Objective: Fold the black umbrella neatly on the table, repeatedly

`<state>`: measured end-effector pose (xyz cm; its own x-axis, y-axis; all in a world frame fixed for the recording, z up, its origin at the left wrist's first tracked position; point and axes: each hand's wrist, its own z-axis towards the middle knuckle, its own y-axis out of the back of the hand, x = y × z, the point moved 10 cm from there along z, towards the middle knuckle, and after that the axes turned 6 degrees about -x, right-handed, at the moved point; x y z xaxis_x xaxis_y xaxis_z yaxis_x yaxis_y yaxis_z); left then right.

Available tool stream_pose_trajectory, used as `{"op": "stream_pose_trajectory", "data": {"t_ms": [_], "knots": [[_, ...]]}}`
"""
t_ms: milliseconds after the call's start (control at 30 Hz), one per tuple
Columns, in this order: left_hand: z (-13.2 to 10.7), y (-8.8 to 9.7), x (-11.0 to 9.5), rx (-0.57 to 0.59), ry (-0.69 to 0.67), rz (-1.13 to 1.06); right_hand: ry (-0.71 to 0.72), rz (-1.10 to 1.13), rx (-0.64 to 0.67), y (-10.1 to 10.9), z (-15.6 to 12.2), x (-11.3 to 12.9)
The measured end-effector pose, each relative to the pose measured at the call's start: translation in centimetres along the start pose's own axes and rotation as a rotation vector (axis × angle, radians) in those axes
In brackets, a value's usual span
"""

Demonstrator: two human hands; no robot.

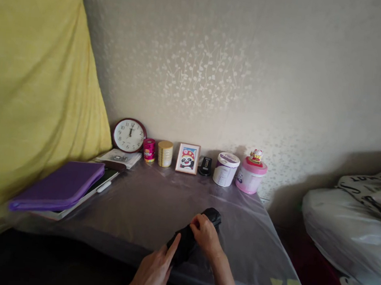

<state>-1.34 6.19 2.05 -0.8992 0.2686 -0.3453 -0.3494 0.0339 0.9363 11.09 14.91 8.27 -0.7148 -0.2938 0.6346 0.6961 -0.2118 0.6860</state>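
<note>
A black folded umbrella lies slanted near the front edge of the table, its far end pointing up and to the right. My left hand is wrapped around its near end, the index finger stretched along the dark fabric. Higher up, my right hand is closed in a pinch at the fabric, thumb and index finger together. Part of the umbrella is hidden behind both hands.
The table has a clear plastic cover. Along the wall stand a clock, a pink can, a yellow canister, a panda picture frame, a black stapler-like object and two tubs. A purple folder lies left.
</note>
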Motion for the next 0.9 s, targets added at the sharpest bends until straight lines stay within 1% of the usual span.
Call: {"op": "stream_pose_trajectory", "data": {"t_ms": [100, 167, 200, 267, 333, 367, 433, 500, 600, 667, 733, 833, 900], "knots": [[-0.3, 0.4, 0.3, -0.028, 0.015, 0.047, 0.011, -0.013, -0.003, 0.1, -0.1, 0.4], [-0.6, 0.7, 0.5, -0.049, 0.033, 0.091, 0.001, 0.096, -0.014, 0.3, -0.1, 0.2], [-0.8, 0.9, 0.5, -0.061, 0.033, 0.101, -0.040, 0.182, -0.022, 0.5, -0.1, -0.3], [-0.9, 1.3, 0.2, -0.102, 0.012, 0.094, -0.175, 0.354, -0.042, 0.7, -0.1, -2.0], [-0.9, 1.8, -0.4, -0.169, -0.043, 0.069, -0.279, 0.438, -0.064, 1.0, -0.2, -3.5], [-0.9, 2.1, -0.7, -0.207, -0.073, 0.059, -0.286, 0.439, -0.070, 1.2, -0.2, -3.7], [-0.9, 2.5, -1.1, -0.278, -0.124, 0.047, -0.220, 0.400, -0.066, 1.4, 0.1, -3.3], [-0.8, 2.6, -1.4, -0.315, -0.149, 0.050, -0.123, 0.354, -0.048, 1.4, 0.4, -2.4], [-0.7, 2.3, -1.6, -0.313, -0.166, 0.061, 0.034, 0.298, 0.000, 0.8, 0.5, -0.6], [-0.7, 2.1, -1.7, -0.302, -0.171, 0.063, 0.105, 0.260, 0.025, 0.4, 0.4, 0.1], [-0.7, 2.0, -1.7, -0.294, -0.169, 0.063, 0.128, 0.230, 0.053, 0.2, 0.2, 0.4], [-0.7, 2.0, -1.8, -0.280, -0.162, 0.051, 0.107, 0.214, 0.117, 0.0, -0.2, 0.5], [-0.7, 2.0, -1.9, -0.267, -0.153, 0.037, 0.088, 0.215, 0.137, 0.0, -0.3, 0.5]]}}
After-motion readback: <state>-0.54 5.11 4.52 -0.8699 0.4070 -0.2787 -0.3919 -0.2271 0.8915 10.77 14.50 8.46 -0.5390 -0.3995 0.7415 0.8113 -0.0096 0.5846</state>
